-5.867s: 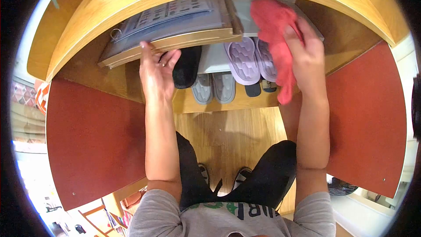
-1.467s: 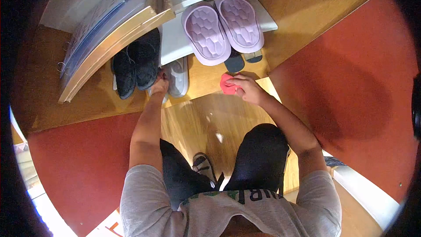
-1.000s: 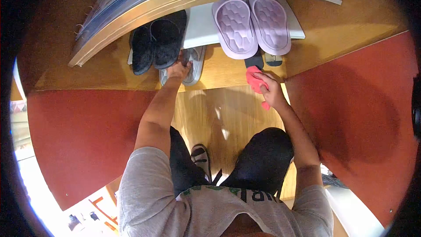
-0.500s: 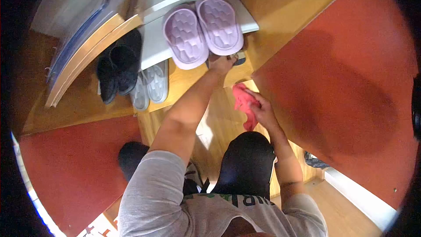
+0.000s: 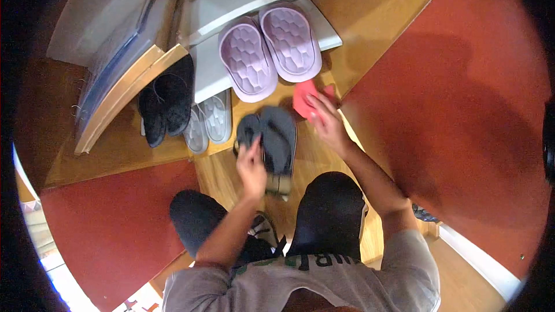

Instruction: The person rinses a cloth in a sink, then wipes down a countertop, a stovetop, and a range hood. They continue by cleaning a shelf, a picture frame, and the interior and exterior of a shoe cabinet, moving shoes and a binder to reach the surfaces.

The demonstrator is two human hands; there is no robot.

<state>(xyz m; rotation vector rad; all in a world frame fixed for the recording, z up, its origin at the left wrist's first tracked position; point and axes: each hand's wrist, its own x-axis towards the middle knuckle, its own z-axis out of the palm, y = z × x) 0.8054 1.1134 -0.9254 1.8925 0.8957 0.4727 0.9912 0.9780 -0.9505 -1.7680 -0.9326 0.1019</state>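
Observation:
My left hand (image 5: 252, 173) is closed at the near-left side of a pair of dark grey flip-flops (image 5: 278, 138), holding them in front of the shelf, over the wooden floor; motion blurs its fingers. A pink-red cloth (image 5: 303, 99) is gripped in my right hand (image 5: 330, 127), pressed to the wooden lower shelf below the lilac slippers. The lilac slippers (image 5: 248, 60) stand side by side on the white shelf (image 5: 329, 34), toes over its front edge.
Pale grey slippers (image 5: 215, 118) and fuzzy black slippers (image 5: 173, 101) stand on the lower shelf at left. Upright boards (image 5: 124, 98) rise beside them. Red panels (image 5: 462, 121) flank both sides. My knees (image 5: 329, 214) are close to the shelf.
My left hand has drawn the dark flip-flops out from under the lilac slippers, toward me. The right hand has moved up with the cloth onto the lower shelf.

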